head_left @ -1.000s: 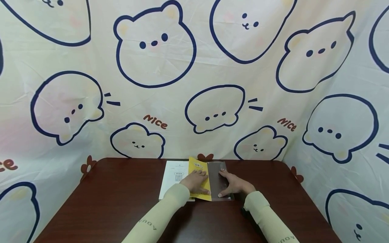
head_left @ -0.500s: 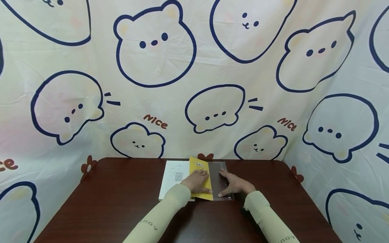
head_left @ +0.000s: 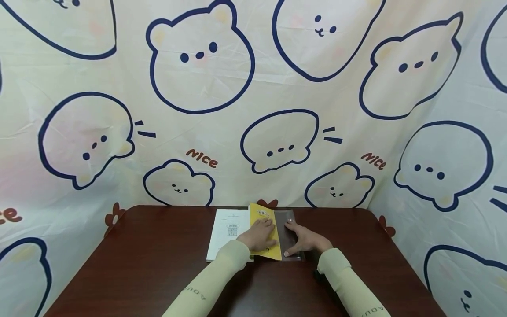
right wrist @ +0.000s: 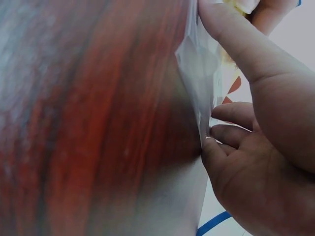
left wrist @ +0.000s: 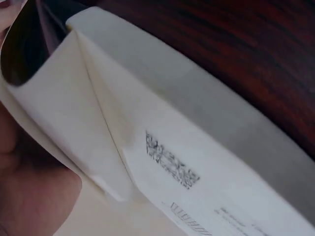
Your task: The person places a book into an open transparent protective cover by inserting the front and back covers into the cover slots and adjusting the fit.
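Note:
A book lies near the table's back edge, its white page [head_left: 223,230] with a QR code facing up. Its yellow cover [head_left: 272,252] is spread out to the right, over part of a clear plastic book cover [head_left: 287,241]. My left hand [head_left: 256,235] rests on the yellow cover with fingers stretched out. Thumb and fingers spread apart, my right hand [head_left: 310,240] presses the clear plastic against the table. In the left wrist view, the book's thick page block [left wrist: 197,88] and a folded white flap [left wrist: 74,113] show beside the hand. The right wrist view shows fingertips against the plastic edge [right wrist: 197,64].
The dark brown wooden table [head_left: 158,264] extends to both sides and in front of the book. Behind it and at the sides hangs a pale curtain [head_left: 277,97] printed with cartoon bears.
My left hand and the yellow cover under it have shifted slightly right, over more of the clear plastic. The right hand stays in place.

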A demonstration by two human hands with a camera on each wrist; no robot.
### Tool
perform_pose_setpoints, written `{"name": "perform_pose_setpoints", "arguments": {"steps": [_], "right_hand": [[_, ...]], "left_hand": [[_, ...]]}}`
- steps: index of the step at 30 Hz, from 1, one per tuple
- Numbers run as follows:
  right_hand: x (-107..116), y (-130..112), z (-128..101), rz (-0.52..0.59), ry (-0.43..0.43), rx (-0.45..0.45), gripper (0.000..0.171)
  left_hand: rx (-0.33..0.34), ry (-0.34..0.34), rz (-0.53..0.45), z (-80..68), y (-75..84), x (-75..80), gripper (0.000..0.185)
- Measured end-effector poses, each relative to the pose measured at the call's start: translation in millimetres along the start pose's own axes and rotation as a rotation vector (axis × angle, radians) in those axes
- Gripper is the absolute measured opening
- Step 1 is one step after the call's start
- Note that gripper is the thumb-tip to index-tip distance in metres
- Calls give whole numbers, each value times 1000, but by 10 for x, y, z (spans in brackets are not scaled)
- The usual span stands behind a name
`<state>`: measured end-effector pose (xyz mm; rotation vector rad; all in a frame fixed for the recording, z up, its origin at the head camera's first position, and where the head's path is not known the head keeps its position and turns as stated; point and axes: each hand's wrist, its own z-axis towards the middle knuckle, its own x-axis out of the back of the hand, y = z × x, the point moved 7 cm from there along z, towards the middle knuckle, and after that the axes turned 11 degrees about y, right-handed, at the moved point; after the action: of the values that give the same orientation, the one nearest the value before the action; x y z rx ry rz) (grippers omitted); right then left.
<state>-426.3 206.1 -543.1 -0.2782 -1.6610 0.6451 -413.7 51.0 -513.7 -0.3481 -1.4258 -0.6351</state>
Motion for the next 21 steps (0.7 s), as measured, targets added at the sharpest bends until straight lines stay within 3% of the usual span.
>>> {"name": "perform_pose_setpoints", "arguments": {"steps": [6, 10, 15, 21], "right_hand": [[2, -12, 3, 4, 4, -11, 108], [2, -15, -1, 6, 13, -22, 109], [-3, 6, -1, -3, 17, -39, 108], [-4, -7, 5, -17, 27, -37, 108]], "left_hand": [[-9, 51, -65, -25, -88, 158, 59], [40, 52, -150, -91, -204, 234, 68], [99, 41, -280, -175, -356, 224, 76], [124, 39, -356, -205, -440, 168, 76]]}}
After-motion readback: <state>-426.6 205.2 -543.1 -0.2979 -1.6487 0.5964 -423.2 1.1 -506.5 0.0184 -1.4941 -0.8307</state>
